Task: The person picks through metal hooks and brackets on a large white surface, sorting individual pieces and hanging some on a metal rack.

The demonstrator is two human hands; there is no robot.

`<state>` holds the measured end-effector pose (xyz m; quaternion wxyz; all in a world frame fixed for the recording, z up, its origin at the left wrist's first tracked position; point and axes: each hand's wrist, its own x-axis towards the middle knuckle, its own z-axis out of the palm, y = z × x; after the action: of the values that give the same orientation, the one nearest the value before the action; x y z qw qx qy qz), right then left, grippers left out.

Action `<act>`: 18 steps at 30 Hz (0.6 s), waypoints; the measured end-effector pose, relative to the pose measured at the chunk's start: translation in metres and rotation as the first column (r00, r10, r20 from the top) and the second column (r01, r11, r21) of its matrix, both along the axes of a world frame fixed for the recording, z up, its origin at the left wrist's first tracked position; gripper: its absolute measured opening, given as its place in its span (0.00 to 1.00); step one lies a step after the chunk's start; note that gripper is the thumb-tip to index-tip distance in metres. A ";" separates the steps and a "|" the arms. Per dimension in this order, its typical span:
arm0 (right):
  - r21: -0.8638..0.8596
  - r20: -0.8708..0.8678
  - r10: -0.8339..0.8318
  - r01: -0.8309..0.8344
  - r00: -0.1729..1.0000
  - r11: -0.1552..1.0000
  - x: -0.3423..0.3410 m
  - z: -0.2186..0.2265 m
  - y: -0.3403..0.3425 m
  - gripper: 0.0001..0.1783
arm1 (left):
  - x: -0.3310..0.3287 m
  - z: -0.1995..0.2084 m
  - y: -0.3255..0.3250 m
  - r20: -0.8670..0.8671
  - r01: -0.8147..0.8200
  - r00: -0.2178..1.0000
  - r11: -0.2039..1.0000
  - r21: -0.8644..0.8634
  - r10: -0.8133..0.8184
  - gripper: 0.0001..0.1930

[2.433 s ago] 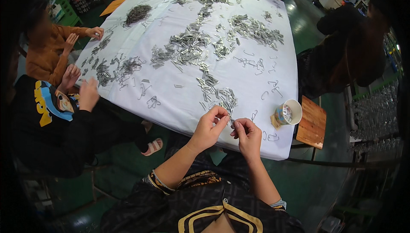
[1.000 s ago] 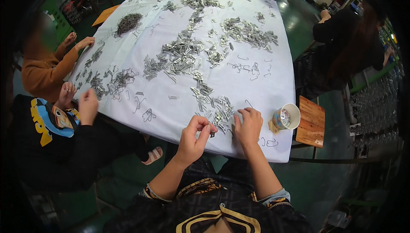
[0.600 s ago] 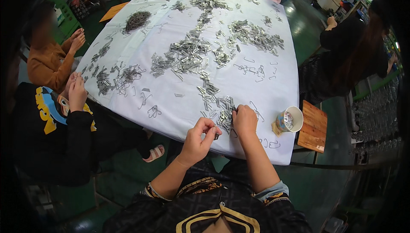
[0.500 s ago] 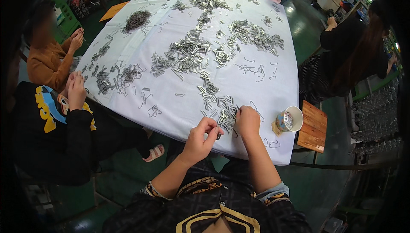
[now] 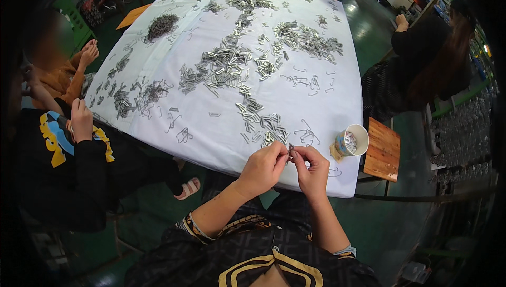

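Note:
My left hand (image 5: 262,169) and my right hand (image 5: 312,172) meet over the table's near edge, thumbs and fingertips pinched together. Between them sits a small dark metal piece (image 5: 290,150), mostly covered by the fingers; its exact kind cannot be made out. Just beyond the hands lies a pile of short silvery metal strips (image 5: 272,124), which trails away up the table. Several bent wire hooks (image 5: 307,134) rest right of that pile.
A paper cup (image 5: 352,140) holding small pale pieces stands at the white-covered table's (image 5: 211,145) right edge, beside a wooden stool (image 5: 383,150). Larger strip piles (image 5: 224,66) and a dark wire heap (image 5: 161,27) lie farther off. Co-workers sit left, right and at the far end.
My right hand has come away from the strip pile toward me and joined my left hand, which moved right. Both now pinch at one spot. The whole view has shifted slightly.

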<state>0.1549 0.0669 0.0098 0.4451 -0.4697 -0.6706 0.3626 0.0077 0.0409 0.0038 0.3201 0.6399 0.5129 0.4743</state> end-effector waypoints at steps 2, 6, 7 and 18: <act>0.027 0.019 -0.025 0.025 1.000 0.999 0.002 0.000 -0.002 0.05 | 0.002 0.001 0.002 -0.038 0.001 0.999 1.000 0.015 -0.001 0.04; 0.064 0.032 -0.095 0.093 0.995 0.994 0.006 -0.003 -0.008 0.04 | 0.009 0.002 0.006 -0.231 0.005 0.973 0.997 0.079 0.013 0.06; 0.082 0.028 -0.117 0.114 0.993 0.990 0.007 -0.003 -0.009 0.04 | 0.011 0.002 0.008 -0.241 0.019 0.971 0.997 0.076 0.000 0.06; 0.179 -0.071 -0.363 0.370 0.929 0.912 0.042 -0.012 -0.011 0.01 | 0.021 -0.051 0.105 -0.374 0.120 0.927 0.959 0.256 -0.016 0.03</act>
<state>0.1966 0.0559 -0.0018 0.5596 -0.5361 -0.5940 0.2159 0.0289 0.1464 -0.0473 0.1428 0.7730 0.4708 0.4006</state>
